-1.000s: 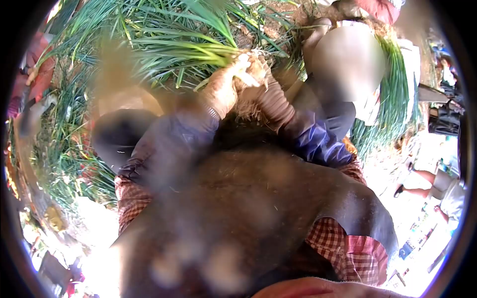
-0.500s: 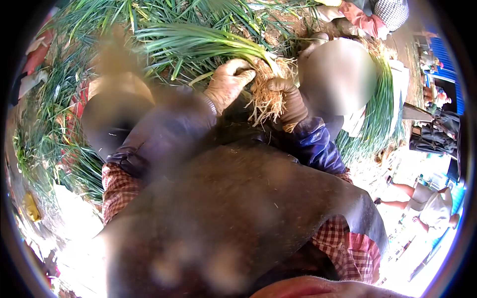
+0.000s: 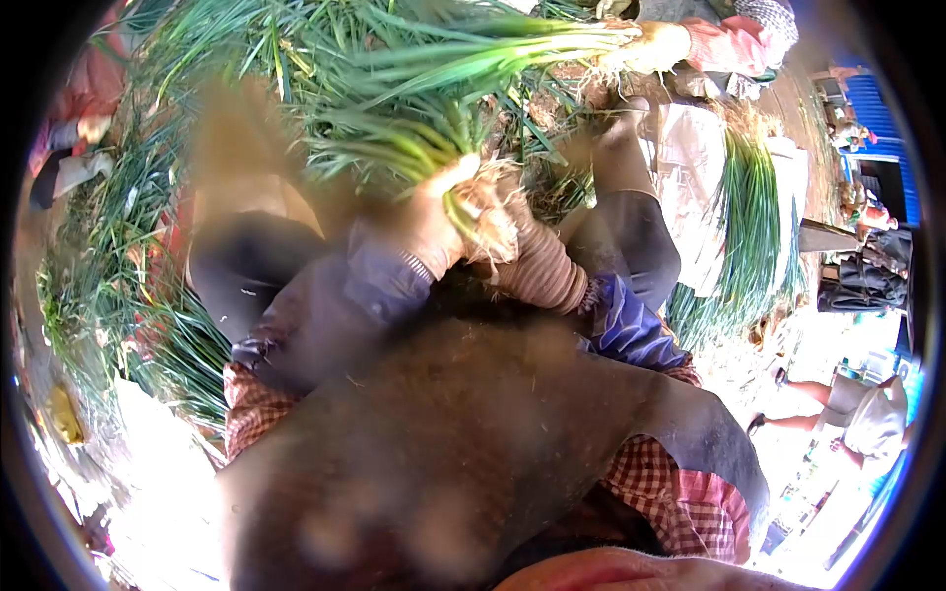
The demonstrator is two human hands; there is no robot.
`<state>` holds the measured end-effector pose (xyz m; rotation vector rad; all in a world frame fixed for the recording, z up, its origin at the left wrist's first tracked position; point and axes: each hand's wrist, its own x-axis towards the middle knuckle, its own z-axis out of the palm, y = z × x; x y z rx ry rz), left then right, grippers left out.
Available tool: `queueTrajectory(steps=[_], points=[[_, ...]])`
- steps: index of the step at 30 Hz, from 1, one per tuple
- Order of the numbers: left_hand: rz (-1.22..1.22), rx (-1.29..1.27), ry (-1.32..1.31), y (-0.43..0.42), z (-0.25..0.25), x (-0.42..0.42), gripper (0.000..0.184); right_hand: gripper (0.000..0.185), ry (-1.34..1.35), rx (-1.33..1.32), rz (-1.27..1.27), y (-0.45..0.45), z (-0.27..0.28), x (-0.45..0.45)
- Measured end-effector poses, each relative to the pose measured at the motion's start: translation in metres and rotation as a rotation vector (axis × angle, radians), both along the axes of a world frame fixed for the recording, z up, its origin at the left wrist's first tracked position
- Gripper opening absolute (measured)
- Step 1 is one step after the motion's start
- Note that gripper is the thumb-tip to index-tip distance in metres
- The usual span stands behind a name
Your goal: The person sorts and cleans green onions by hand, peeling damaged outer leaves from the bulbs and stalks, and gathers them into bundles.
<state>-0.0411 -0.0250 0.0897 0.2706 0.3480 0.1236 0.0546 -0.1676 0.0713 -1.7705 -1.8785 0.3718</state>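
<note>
My left hand (image 3: 432,222), in a pale glove, is closed round a bunch of spring onions (image 3: 419,148) near its root end. The green leaves point away to the upper left and are smeared by motion. Pale stringy roots (image 3: 490,212) stick out on the right of that hand. Against these roots is my right hand (image 3: 537,251), in a brownish ribbed glove, its fingers partly hidden behind them. It seems to grip the root end from below.
Loose spring onions (image 3: 197,59) cover the ground ahead and to the left. At the upper right, a co-worker's gloved hand (image 3: 658,47) holds another bunch (image 3: 532,47). A neat pile of spring onions (image 3: 749,207) lies on pale sheeting at right. Another person's hand (image 3: 94,128) shows far left.
Both hands and the bunch have come slightly down and left, toward my body. The bunch has turned, and the co-worker's bunch has swung in above it.
</note>
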Motion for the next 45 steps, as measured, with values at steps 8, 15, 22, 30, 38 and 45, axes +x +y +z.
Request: queueTrajectory(steps=[8, 15, 22, 30, 38, 45], points=[[0.170, -0.014, 0.066, -0.003, -0.018, 0.000, 0.043, 0.086, -0.693, -0.082, -0.148, 0.047, 0.155, 0.080], [0.074, -0.017, 0.083, -0.009, 0.008, 0.003, 0.036, 0.106, -1.320, -0.914, -0.259, 0.173, 0.117, 0.220], [0.050, -0.195, 0.101, -0.010, -0.013, 0.004, 0.044, 0.029, -1.107, -1.071, -0.117, 0.212, 0.040, 0.325], [0.035, -0.143, 0.019, -0.002, 0.003, -0.003, 0.058, 0.045, -0.989, -1.153, -0.146, 0.211, 0.122, 0.257], [0.168, 0.149, -0.080, -0.002, 0.006, 0.005, 0.046, 0.027, -0.807, -1.046, -0.137, 0.178, 0.176, 0.239], [0.222, -0.210, -0.162, -0.009, -0.031, 0.074, 0.049, 0.030, -0.158, -0.771, 0.009, 0.144, 0.117, 0.170]])
